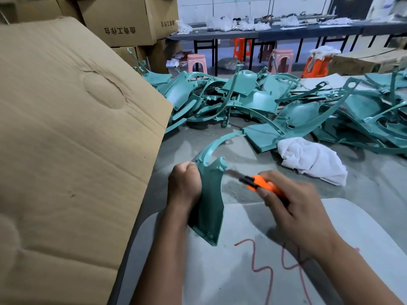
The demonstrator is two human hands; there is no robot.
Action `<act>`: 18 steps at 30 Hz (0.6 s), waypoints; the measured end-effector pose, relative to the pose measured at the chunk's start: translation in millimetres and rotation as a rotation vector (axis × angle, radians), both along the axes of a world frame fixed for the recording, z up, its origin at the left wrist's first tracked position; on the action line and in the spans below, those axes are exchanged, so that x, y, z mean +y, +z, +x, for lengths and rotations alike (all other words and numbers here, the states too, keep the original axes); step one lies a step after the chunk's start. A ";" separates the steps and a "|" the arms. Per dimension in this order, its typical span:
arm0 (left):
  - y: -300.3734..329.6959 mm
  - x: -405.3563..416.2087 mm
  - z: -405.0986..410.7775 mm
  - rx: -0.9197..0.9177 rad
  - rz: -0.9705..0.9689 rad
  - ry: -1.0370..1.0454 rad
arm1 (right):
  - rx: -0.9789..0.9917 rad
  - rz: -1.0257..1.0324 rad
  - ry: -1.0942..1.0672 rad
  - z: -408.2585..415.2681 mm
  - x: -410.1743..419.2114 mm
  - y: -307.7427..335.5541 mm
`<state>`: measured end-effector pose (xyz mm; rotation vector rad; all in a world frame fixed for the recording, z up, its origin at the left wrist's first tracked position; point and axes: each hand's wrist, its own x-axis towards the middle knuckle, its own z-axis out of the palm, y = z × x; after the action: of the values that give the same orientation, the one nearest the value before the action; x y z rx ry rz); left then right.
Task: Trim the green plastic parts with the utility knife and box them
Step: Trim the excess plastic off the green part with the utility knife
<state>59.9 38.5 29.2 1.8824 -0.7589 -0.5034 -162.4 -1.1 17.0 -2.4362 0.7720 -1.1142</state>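
Item 1: grey board (253, 271) nearest me, marked with red scrawl. I take it as my landmark.

Item 2: my left hand (184, 183), above the board's far-left edge, fingers curled tight round the left side of a green plastic part (209, 208). The part stands roughly upright, lower end over the board, a thin curved arm arching away from its top.

Item 3: my right hand (293, 203), above the board's far edge, fingers wrapped round an orange utility knife (262, 183). The blade points left and touches, or all but touches, the part's upper right edge; I cannot tell which.

Item 4: cardboard flap (72, 139), left of the board, large and tilted.

Item 5: white cloth (312, 159), beyond the board to the right, on the grey bench (242, 155).

Item 6: pile of green parts (275, 102), farther beyond the board, heaped across the bench.

Item 7: stacked cartons (123, 20), far left beyond the flap; pink and orange stools (280, 60) behind the pile.
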 end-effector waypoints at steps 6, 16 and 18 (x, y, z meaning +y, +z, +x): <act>1.2 0.5 -3.2 0.024 -0.015 0.006 | -0.100 0.030 -0.030 -5.2 -1.9 1.8; 4.0 -1.0 2.3 0.109 -0.036 0.189 | 0.047 0.088 0.229 -1.0 10.1 9.5; 4.0 -1.8 6.3 0.109 -0.027 0.231 | 0.062 0.104 0.300 -3.9 10.3 11.3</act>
<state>66.2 36.7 33.2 1.8717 -0.4673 -0.4428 -166.4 9.2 28.3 -2.4083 0.4486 -0.8666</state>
